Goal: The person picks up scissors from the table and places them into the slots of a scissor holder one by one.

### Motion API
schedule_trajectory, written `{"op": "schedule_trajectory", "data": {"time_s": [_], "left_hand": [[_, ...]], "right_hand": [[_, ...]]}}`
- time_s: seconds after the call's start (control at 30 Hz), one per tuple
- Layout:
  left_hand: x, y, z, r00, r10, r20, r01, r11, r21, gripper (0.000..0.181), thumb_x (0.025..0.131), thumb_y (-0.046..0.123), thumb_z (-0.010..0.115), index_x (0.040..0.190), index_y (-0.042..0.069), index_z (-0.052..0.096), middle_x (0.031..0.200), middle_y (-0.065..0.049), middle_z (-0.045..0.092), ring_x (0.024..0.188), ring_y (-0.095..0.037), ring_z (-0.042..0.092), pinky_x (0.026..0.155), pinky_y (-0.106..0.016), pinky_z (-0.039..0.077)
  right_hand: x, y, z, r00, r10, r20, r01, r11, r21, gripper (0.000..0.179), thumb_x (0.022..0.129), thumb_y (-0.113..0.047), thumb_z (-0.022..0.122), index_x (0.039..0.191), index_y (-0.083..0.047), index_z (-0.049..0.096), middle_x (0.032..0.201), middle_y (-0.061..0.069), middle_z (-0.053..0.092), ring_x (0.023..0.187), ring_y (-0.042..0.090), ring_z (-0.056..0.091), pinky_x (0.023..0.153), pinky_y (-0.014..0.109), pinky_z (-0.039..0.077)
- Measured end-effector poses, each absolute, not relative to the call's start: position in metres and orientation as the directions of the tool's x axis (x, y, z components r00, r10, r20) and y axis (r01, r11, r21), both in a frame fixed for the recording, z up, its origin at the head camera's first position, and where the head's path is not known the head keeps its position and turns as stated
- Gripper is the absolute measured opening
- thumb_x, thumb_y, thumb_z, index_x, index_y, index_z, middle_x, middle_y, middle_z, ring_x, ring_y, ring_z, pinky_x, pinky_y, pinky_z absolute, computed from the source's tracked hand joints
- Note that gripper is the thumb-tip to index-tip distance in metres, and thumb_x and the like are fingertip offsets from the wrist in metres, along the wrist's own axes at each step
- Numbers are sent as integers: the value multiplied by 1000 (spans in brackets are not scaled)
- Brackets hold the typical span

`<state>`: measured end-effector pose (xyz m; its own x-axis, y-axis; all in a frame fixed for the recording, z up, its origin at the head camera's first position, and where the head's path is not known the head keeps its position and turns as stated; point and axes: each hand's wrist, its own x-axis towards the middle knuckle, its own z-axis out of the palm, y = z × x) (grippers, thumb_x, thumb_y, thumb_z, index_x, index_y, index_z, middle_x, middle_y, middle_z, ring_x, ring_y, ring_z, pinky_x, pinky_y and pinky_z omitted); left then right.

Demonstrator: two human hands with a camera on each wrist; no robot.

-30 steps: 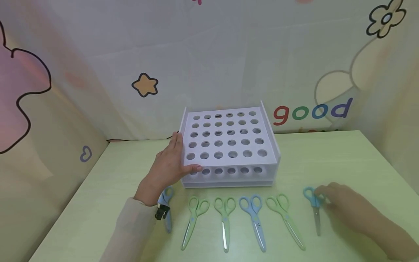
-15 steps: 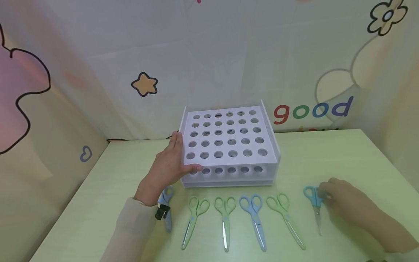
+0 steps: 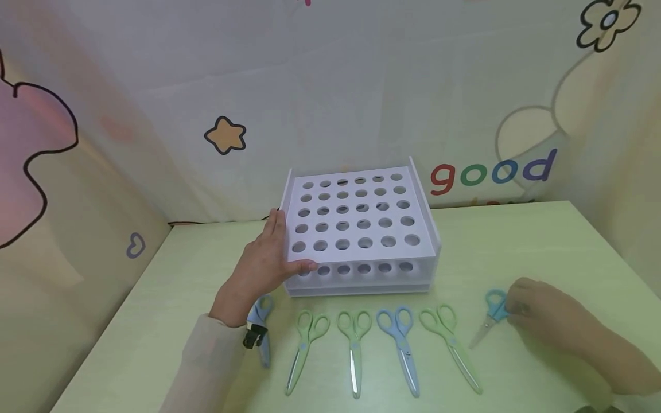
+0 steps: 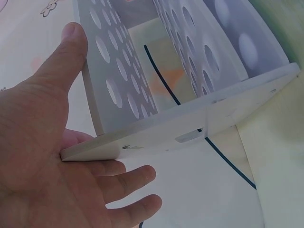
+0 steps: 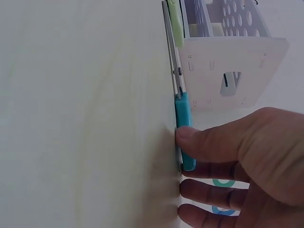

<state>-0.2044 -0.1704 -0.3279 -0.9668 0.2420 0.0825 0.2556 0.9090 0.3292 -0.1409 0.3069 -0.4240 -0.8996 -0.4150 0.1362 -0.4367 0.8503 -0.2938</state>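
A white rack with rows of round holes (image 3: 356, 255) stands at the back of the table. My left hand (image 3: 263, 261) rests on its left side, fingers extended along the outer side panel (image 4: 166, 135) and thumb over the front corner. At the right, my right hand (image 3: 547, 312) pinches the handle of small light-blue scissors (image 3: 497, 310), whose blades slant toward the front left. In the right wrist view, the thumb presses on the teal handle of these scissors (image 5: 183, 111), which lie close along the tabletop; the fingers partly cover the handle.
Before the rack lies a row of scissors: green ones (image 3: 304, 343), more green ones (image 3: 355, 338), blue ones (image 3: 404, 347) and green ones at right (image 3: 454, 345). Blue scissors (image 3: 265, 349) are partly hidden by my left wrist. A patterned cloth (image 3: 330, 103) rises behind the table.
The right hand has turned the light-blue scissors, their tips swinging left from pointing forward to slanting, while the handle shifted slightly right. The left hand keeps its place on the rack.
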Motion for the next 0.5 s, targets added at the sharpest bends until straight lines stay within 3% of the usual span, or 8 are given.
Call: {"op": "schedule_trajectory", "data": {"time_s": [0.17,0.27,0.5], "left_hand": [[-204,-172,-328,-967,242,77,253,905,341,126,81,55,81,159,-5,3,166,-24,3,129,-44,50,100,-55,42],[-204,-172,-328,-968,239,71,249,905,344,126,81,55,81,159,-5,2,166,-24,2,132,-44,47,101,-55,41],[-203,-171,-328,-969,240,67,248,901,356,126,81,53,82,159,-5,2,166,-23,1,134,-44,44,101,-54,42]], "right_hand": [[-142,303,-420,-926,-365,100,-376,858,-349,23,81,-4,80,99,-9,67,96,0,67,88,24,64,78,46,53],[-143,302,-418,-944,-327,54,-321,862,-392,40,84,-6,79,120,2,63,107,13,68,100,39,64,83,56,51],[-149,314,-427,-938,-346,20,-328,869,-371,49,83,-14,82,124,6,66,101,6,59,87,19,57,75,40,51]]}}
